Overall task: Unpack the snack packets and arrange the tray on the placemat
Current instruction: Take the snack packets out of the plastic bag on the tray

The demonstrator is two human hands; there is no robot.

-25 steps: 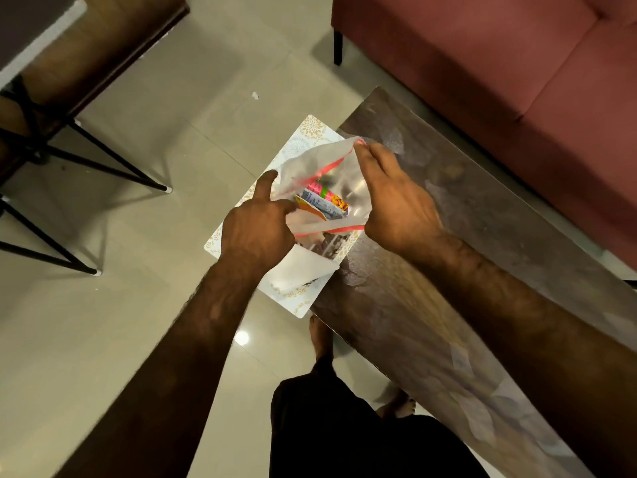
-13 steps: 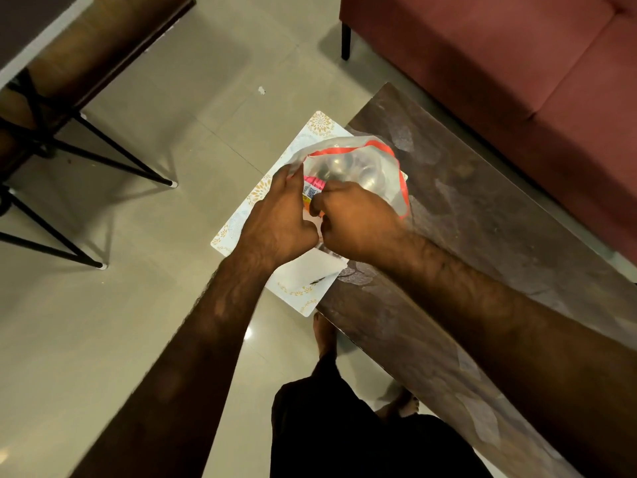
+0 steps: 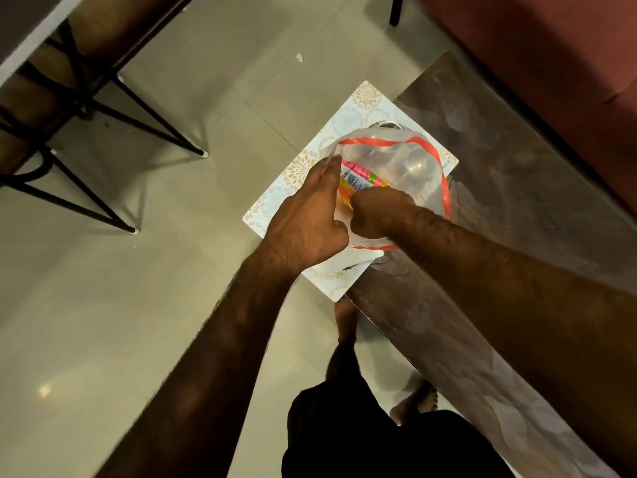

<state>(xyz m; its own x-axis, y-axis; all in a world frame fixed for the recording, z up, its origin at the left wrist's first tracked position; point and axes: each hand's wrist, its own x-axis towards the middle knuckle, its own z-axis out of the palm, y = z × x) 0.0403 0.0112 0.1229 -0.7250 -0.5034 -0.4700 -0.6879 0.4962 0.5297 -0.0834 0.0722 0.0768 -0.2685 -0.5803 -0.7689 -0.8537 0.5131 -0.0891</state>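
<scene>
Your left hand [image 3: 305,217] pinches the 9 o'clock lip of the clear, red-trimmed plastic bag [image 3: 427,157], with the bag's mouth held wide. Your right hand [image 3: 379,212] is inside that mouth, fingers curled down onto the bright snack packet [image 3: 358,175], though the fingertips themselves are hidden. The bag sits on the patterned placemat [image 3: 365,101]. The packet lies in the bag's 9 o'clock side, and round shiny shapes show through the plastic toward 2 o'clock. A curved metal rim [image 3: 386,125] peeks out just past the bag at 12 o'clock. Mind the edge: the placemat overhangs the end of the dark wooden table [image 3: 517,174], with its 9 o'clock part out over the tiled floor [image 3: 172,270]. Bare tabletop runs from the bag toward 3 and 5 o'clock. The maroon sofa [image 3: 551,46] stands close along the table's far side at 1 o'clock. Black metal legs [image 3: 138,115] stand well apart at 10 o'clock. Your bare feet [image 3: 417,401] are beside the table's near edge at 6 o'clock.
</scene>
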